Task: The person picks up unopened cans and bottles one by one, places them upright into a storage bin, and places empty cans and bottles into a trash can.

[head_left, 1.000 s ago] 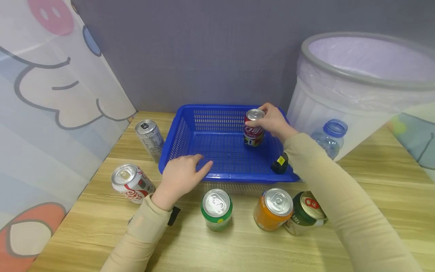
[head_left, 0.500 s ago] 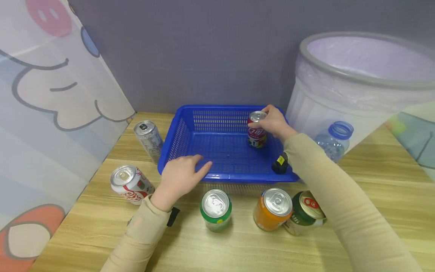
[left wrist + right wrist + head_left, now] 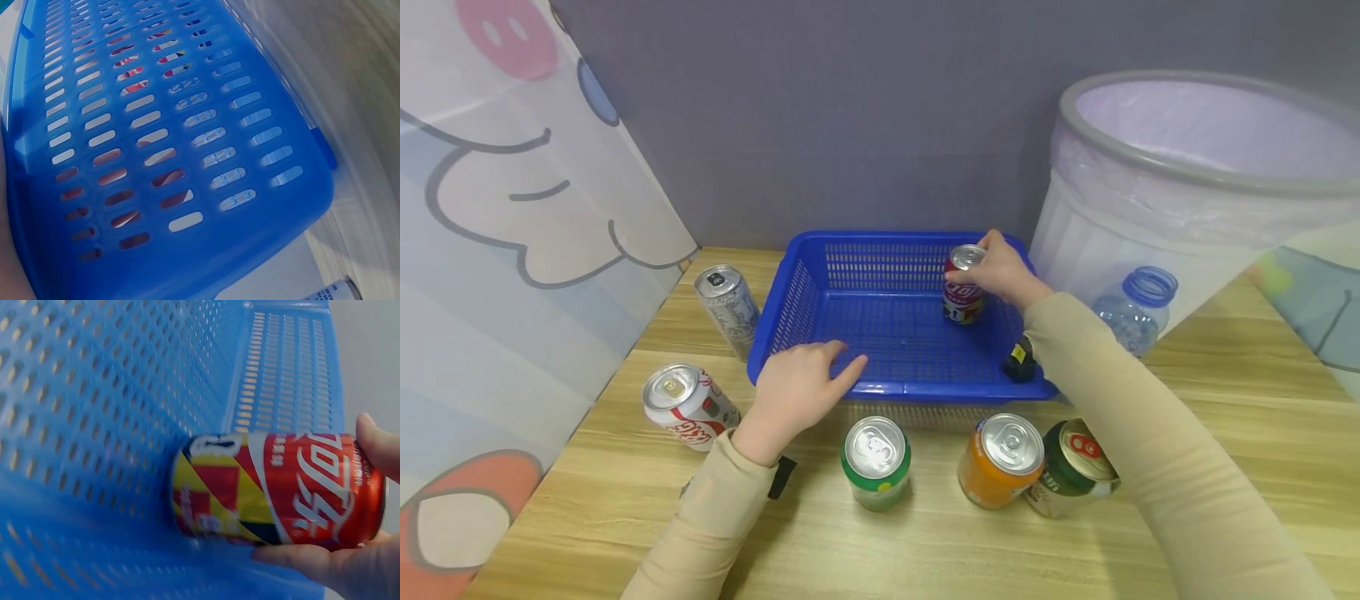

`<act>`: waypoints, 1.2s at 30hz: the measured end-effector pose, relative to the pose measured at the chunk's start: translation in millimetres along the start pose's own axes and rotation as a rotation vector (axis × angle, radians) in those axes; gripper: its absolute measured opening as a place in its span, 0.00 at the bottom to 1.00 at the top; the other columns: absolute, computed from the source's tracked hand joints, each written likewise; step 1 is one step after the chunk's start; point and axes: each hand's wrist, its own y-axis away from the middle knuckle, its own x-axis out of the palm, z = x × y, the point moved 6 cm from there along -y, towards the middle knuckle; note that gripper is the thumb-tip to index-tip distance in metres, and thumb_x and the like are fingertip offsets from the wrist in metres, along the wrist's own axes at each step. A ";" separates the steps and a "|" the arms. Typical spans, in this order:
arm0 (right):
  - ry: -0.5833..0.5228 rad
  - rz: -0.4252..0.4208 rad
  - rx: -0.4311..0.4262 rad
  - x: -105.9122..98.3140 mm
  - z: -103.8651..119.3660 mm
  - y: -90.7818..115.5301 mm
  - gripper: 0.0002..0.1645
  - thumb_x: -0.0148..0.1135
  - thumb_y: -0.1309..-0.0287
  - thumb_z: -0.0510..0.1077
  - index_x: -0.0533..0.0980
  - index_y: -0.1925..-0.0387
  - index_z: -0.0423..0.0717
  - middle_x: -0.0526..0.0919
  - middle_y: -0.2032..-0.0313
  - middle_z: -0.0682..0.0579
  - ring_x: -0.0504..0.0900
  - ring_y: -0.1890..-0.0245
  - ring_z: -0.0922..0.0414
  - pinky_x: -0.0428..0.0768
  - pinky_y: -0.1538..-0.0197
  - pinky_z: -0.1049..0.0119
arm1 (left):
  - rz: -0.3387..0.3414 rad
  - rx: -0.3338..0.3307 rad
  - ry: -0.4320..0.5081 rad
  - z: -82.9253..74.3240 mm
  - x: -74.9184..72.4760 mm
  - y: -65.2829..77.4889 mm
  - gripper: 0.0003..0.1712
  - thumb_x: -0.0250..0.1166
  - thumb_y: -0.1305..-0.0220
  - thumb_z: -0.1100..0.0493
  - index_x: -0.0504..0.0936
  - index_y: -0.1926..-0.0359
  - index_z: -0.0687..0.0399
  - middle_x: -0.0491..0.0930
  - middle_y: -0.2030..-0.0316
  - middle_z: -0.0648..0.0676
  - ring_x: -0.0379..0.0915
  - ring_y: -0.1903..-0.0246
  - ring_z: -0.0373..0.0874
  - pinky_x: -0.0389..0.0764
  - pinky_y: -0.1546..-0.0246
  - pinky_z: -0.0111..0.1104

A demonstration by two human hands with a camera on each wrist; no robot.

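Observation:
My right hand (image 3: 1006, 271) grips a red cola can (image 3: 963, 293) near its top, thumb on one side and fingers on the other. Upright, the can stands inside the blue plastic basket (image 3: 904, 389) at its right end; in the right wrist view the red can (image 3: 281, 487) has its base at the basket floor. My left hand (image 3: 797, 392) rests at the basket's front left rim, fingers relaxed and thumb apart, holding nothing. The left wrist view shows mostly the basket's slotted wall (image 3: 150, 137), with bits of red showing through the slots.
Left of the basket stand a silver can (image 3: 728, 308) and a white cola can (image 3: 691, 404). In front are a green can (image 3: 877, 462), an orange can (image 3: 1002, 462) and a dark green can (image 3: 1075, 467). A clear bottle (image 3: 1135, 312) and a white bin (image 3: 1112, 225) stand right.
The red can and my right hand have shifted slightly right within the basket since a second ago, then barely moved. My left hand stays in place.

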 end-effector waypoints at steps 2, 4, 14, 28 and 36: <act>0.047 0.016 0.004 -2.0 0.5 1.4 0.36 0.71 0.51 0.47 0.57 0.53 0.35 0.70 0.51 0.35 0.72 0.51 0.42 0.76 0.49 0.51 | 0.000 0.000 0.001 -0.1 0.0 0.1 0.31 0.49 0.34 0.36 0.83 0.52 0.54 0.86 0.61 0.54 0.83 0.65 0.51 0.78 0.75 0.39; 0.089 0.041 0.005 -3.0 2.4 3.2 0.37 0.70 0.51 0.48 0.56 0.52 0.35 0.70 0.51 0.35 0.73 0.52 0.42 0.78 0.55 0.53 | 0.000 -0.002 0.001 -0.3 -0.2 0.2 0.30 0.50 0.34 0.36 0.83 0.52 0.54 0.85 0.61 0.54 0.83 0.65 0.52 0.78 0.74 0.40; 0.223 0.138 0.018 -4.6 13.9 9.2 0.46 0.69 0.48 0.49 0.52 0.41 0.30 0.67 0.45 0.29 0.73 0.47 0.35 0.81 0.54 0.51 | 0.005 0.000 0.003 -0.4 0.7 -0.4 0.30 0.50 0.34 0.36 0.83 0.52 0.55 0.85 0.60 0.55 0.83 0.64 0.52 0.78 0.74 0.40; 0.517 0.212 -0.053 -10.7 33.9 8.3 0.44 0.62 0.45 0.55 0.60 0.42 0.23 0.71 0.46 0.29 0.71 0.44 0.36 0.67 0.38 0.47 | 0.028 -0.023 0.010 2.3 1.2 -0.6 0.32 0.48 0.34 0.34 0.82 0.51 0.54 0.85 0.59 0.54 0.83 0.64 0.52 0.77 0.76 0.39; 0.565 0.223 -0.075 -17.6 42.5 11.5 0.33 0.59 0.44 0.54 0.68 0.52 0.27 0.75 0.51 0.32 0.74 0.50 0.39 0.71 0.42 0.48 | 0.028 -0.021 0.010 1.5 1.8 -1.3 0.33 0.48 0.34 0.34 0.82 0.51 0.55 0.85 0.59 0.55 0.83 0.64 0.52 0.78 0.74 0.40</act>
